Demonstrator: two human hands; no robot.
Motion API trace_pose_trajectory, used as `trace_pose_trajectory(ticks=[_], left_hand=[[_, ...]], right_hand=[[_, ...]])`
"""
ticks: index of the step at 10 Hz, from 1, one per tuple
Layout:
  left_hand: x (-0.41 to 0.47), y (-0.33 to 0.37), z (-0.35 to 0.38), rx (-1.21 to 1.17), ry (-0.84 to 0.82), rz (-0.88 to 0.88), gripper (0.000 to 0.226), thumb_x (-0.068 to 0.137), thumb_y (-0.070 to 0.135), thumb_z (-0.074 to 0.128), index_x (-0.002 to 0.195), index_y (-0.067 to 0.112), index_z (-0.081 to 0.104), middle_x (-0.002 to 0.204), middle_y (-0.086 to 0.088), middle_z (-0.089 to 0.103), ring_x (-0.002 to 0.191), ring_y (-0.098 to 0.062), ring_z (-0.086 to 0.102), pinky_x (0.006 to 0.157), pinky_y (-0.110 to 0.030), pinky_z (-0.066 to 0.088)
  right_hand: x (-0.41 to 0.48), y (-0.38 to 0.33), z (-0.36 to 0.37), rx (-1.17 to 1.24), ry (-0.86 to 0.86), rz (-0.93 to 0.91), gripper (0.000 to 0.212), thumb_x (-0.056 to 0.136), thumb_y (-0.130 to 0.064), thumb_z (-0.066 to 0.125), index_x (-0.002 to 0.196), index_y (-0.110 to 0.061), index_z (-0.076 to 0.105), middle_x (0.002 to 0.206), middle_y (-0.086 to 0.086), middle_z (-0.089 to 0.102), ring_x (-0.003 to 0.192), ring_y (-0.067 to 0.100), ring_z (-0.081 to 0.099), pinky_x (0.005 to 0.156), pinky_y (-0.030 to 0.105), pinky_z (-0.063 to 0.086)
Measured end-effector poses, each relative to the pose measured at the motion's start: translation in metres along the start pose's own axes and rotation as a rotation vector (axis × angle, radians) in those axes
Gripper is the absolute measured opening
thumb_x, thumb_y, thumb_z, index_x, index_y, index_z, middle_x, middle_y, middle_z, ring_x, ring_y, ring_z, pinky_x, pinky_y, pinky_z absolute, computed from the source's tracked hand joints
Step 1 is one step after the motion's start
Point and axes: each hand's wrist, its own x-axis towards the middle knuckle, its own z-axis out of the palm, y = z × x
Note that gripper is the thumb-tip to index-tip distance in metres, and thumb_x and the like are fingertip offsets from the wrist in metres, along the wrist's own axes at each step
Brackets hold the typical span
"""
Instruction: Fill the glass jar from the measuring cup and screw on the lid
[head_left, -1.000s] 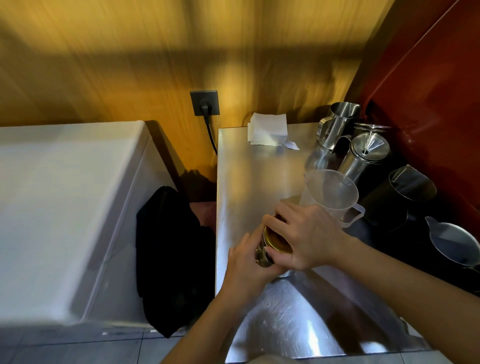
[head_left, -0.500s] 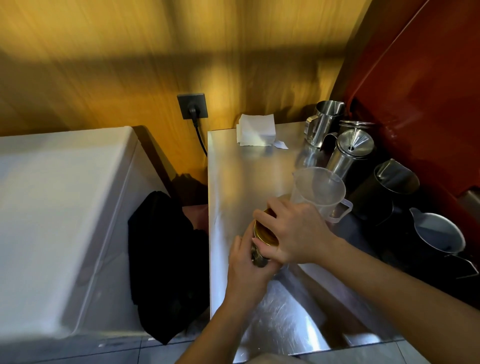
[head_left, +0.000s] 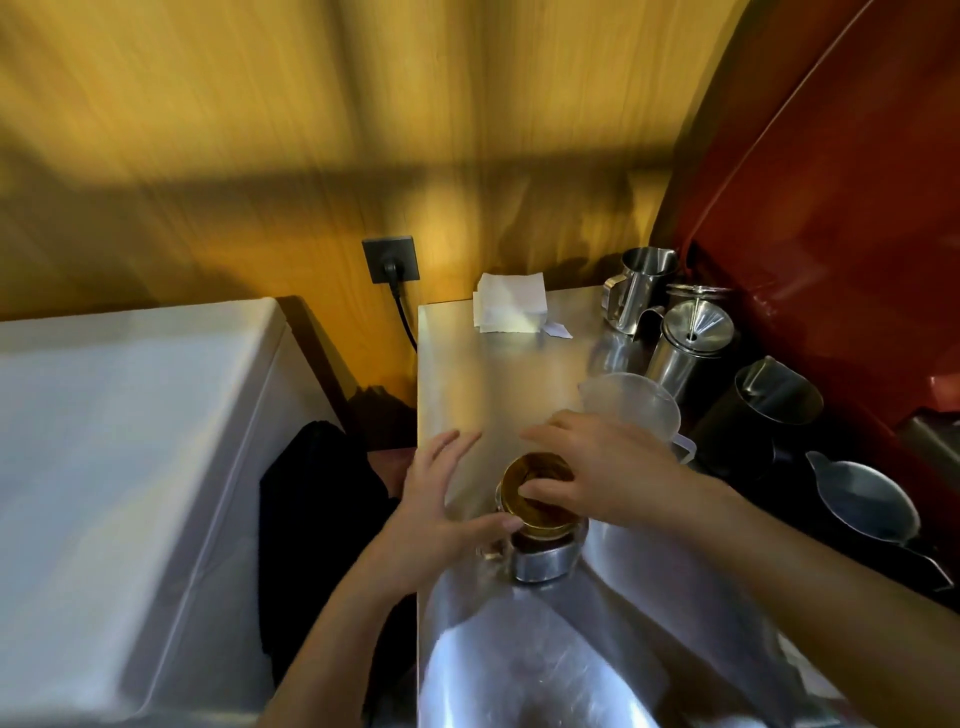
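Your right hand grips the gold lid from above, fingers curled over its rim, on the glass jar standing on the steel surface. Your left hand is spread loose at the jar's 9 o'clock, thumb touching the lid's edge. The clear measuring cup stands at the jar's 1 o'clock, just behind your right hand.
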Motion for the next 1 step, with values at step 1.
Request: trace_pose_trajectory(ticks=[1], left_hand=[[0.0035,0.0253,-0.0191,0.08,0.003,0.05,0.097,0.066,0.062,0.073,0.15,0.034,0.033,0.159,0.006,0.029,0.149,-0.019,0.029,0.124,-0.049,0.031]], right_hand=[[0.0091,0.0073,-0.0171,0.031,-0.032,0.017,0.056,0.085,-0.053,0.052,0.132,-0.025,0.039,0.126,0.003,0.052,0.113,0.022,0.047,0.092,0.039,0.042]])
